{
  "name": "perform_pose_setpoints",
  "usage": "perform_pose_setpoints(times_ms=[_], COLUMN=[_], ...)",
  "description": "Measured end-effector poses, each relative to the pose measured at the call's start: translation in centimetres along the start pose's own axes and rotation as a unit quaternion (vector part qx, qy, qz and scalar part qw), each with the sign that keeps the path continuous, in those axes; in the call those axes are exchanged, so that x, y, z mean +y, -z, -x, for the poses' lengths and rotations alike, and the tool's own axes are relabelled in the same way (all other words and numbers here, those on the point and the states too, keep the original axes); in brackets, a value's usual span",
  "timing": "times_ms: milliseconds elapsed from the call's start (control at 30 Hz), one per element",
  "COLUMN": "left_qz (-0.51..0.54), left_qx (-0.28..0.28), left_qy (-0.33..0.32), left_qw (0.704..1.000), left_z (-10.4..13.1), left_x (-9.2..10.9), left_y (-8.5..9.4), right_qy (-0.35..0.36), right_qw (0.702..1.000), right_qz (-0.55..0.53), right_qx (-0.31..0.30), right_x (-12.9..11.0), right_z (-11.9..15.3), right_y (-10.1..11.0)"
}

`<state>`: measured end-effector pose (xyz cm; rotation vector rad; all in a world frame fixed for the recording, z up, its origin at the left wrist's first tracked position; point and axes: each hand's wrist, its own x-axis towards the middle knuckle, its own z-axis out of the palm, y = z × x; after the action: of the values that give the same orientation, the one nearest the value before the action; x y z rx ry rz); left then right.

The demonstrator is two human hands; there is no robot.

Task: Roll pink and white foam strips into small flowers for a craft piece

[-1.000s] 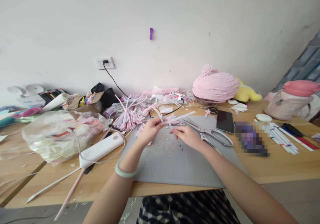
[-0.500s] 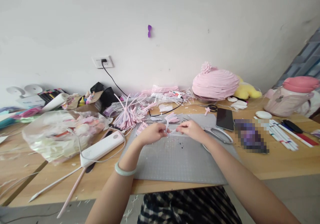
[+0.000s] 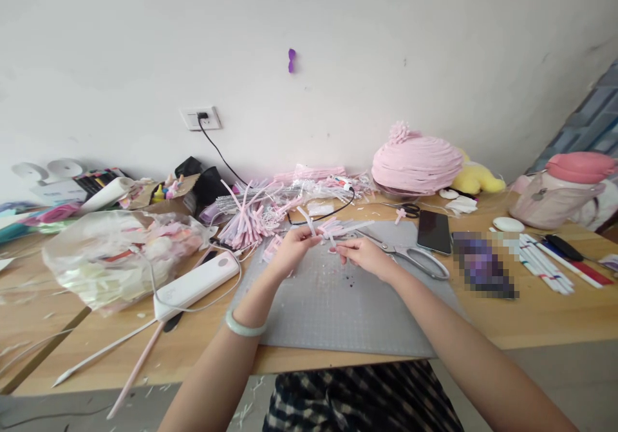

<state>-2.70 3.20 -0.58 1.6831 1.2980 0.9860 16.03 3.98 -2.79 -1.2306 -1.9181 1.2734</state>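
Over the back part of a grey cutting mat (image 3: 357, 316), my left hand (image 3: 297, 246) pinches a pale fuzzy strip (image 3: 307, 219) that sticks up beyond its fingers. My right hand (image 3: 358, 254), close beside it on the right, has its fingers closed on the lower end of a pale strip (image 3: 331, 241). Whether both hands hold the same strip cannot be made out. Just behind the fingers lie short pink and white strips (image 3: 338, 227). Large grey-handled scissors (image 3: 421, 262) rest at the right of my right hand.
A bundle of pink and lilac strips (image 3: 246, 223) lies behind left, near a white power strip (image 3: 197, 285) and a plastic bag (image 3: 120, 258). At the right are a phone (image 3: 434, 231), white markers (image 3: 545, 263) and a pitcher (image 3: 553, 194). A pink strip-covered dome (image 3: 418, 161) stands behind.
My left hand has moved slightly left and its strip now points up and away. My right hand has shifted a little, and more of the scissors shows beside it.
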Motion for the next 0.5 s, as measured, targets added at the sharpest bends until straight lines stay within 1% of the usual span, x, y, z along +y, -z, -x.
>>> perform_pose_setpoints(times_ms=[67, 133, 200, 267, 300, 367, 433, 500], left_qz=[0.062, 0.077, 0.052, 0.001, -0.031, -0.104, -0.181, -0.252], left_qx=[-0.051, -0.122, -0.196, -0.247, -0.260, -0.259, -0.232, -0.190], left_qy=[0.012, 0.009, -0.002, -0.003, 0.000, 0.000, -0.009, -0.016], left_qw=[0.997, 0.989, 0.979, 0.969, 0.965, 0.960, 0.956, 0.949], left_z=[0.2, 0.4, 0.4, 0.3, 0.3, 0.1, -0.1, -0.1], left_x=[0.2, 0.5, 0.6, 0.6, 0.5, 0.4, 0.2, -0.1], left_y=[0.5, 1.0, 1.4, 1.7, 1.8, 1.8, 1.6, 1.3], right_qy=[-0.020, -0.033, -0.035, -0.039, -0.043, -0.053, -0.057, -0.052], right_qw=[1.000, 0.999, 0.999, 0.999, 0.998, 0.996, 0.993, 0.992], right_qz=[-0.018, -0.020, -0.008, 0.021, 0.041, 0.078, 0.100, 0.115], right_qx=[-0.006, -0.005, -0.009, -0.012, -0.011, -0.006, -0.001, 0.015], right_x=[0.0, 0.0, -0.1, -0.3, -0.4, -0.5, -0.3, -0.1], right_z=[-0.1, -0.1, -0.1, 0.0, 0.1, 0.1, 0.1, 0.2], right_y=[0.3, 0.7, 1.2, 1.6, 1.7, 1.8, 1.6, 1.2])
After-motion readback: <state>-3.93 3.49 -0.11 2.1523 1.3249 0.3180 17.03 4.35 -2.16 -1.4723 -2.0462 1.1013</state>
